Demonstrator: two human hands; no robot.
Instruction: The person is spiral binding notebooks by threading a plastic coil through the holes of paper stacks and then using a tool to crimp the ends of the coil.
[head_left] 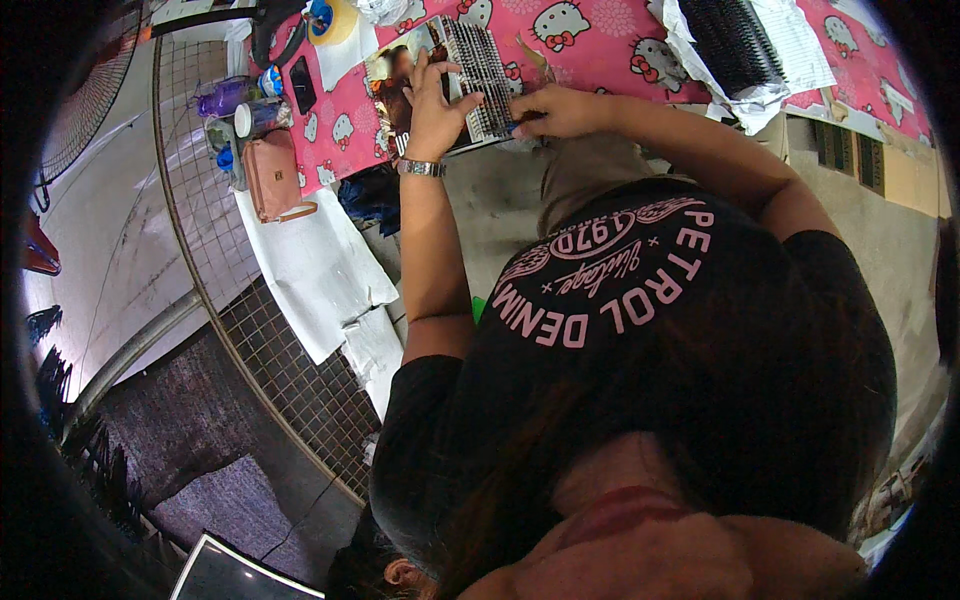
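Observation:
A glossy printed page (394, 84) lies on the pink cartoon-patterned table cover. Along its right side run several closely set rows of dark, bristly strips (478, 70), which look like false lashes. My left hand (432, 108), with a metal watch at its wrist, lies flat on the page, fingers spread and thumb reaching to the strips. At the strips' lower right end, my right hand (556, 112) has its fingers pinched together. What is between those fingertips is too small to tell; a bit of blue shows there.
Dark bristly strips (725, 45) are piled on white paper at the far right. Along the left side are a phone (302, 84), a tape roll (330, 20), a lidded jar (258, 118) and a pink pouch (272, 175). A wire-mesh panel (290, 350) stands left of me.

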